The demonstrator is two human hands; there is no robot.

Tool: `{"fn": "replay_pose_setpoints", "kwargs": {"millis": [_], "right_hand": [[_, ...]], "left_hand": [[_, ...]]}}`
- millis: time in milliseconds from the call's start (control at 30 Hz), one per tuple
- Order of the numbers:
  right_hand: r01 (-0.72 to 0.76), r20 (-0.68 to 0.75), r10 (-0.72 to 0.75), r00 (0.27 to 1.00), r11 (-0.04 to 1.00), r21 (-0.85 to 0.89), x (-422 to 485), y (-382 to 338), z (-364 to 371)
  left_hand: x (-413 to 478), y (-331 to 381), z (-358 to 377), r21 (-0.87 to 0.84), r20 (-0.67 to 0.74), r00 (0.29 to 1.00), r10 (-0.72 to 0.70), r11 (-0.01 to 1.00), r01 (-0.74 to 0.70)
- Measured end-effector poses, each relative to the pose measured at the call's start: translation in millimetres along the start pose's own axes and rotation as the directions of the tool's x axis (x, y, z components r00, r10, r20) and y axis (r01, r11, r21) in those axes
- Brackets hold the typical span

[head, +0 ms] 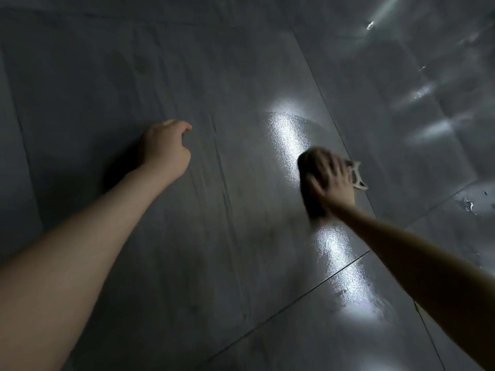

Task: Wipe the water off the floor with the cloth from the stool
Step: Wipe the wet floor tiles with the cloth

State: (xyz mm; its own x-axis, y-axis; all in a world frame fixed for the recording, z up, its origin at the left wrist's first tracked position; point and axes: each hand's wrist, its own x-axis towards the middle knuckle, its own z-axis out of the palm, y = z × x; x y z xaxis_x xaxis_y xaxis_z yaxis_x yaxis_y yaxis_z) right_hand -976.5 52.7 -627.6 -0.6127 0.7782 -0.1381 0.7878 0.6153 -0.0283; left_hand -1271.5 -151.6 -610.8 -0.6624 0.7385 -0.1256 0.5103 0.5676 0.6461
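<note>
My right hand [332, 183] presses flat on a dark brown cloth [308, 183] with a white edge [357, 178], holding it against the grey tiled floor [241, 196]. The hand and cloth are blurred. A thin wet film [284, 137] shines on the tile just beyond the cloth, and another shiny wet streak [340, 263] lies nearer me. My left hand [166, 148] is further left, fingers curled into a loose fist with nothing in it, knuckles resting on or just over the floor. The stool is out of view.
Dark grout lines [321, 279] cross the large grey tiles. Water droplets [470, 204] sit on a tile at the right edge. Pale light reflections [426, 129] lie on the floor at the upper right.
</note>
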Motion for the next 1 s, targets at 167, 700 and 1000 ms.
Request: {"fn": "replay_pose_setpoints", "kwargs": {"millis": [167, 700, 1000], "right_hand": [[-0.315, -0.016, 0.317, 0.948, 0.946, 0.082, 105.2, -117.8, -10.0], [-0.313, -0.064, 0.314, 0.947, 0.949, 0.036, -199.3, 127.7, 29.2], [0.214, -0.051, -0.212, 0.976, 0.976, 0.042, -343.6, 48.0, 61.4]], "left_hand": [[6.2, 0.5, 11.3, -0.110, -0.148, 0.979, -0.141, 0.986, 0.125], [-74.6, 135.7, 100.8, 0.053, 0.297, 0.947, 0.124, 0.988, -0.146], [-145.0, 217.1, 164.6, 0.192, 0.585, 0.783, 0.210, 0.903, -0.385]]}}
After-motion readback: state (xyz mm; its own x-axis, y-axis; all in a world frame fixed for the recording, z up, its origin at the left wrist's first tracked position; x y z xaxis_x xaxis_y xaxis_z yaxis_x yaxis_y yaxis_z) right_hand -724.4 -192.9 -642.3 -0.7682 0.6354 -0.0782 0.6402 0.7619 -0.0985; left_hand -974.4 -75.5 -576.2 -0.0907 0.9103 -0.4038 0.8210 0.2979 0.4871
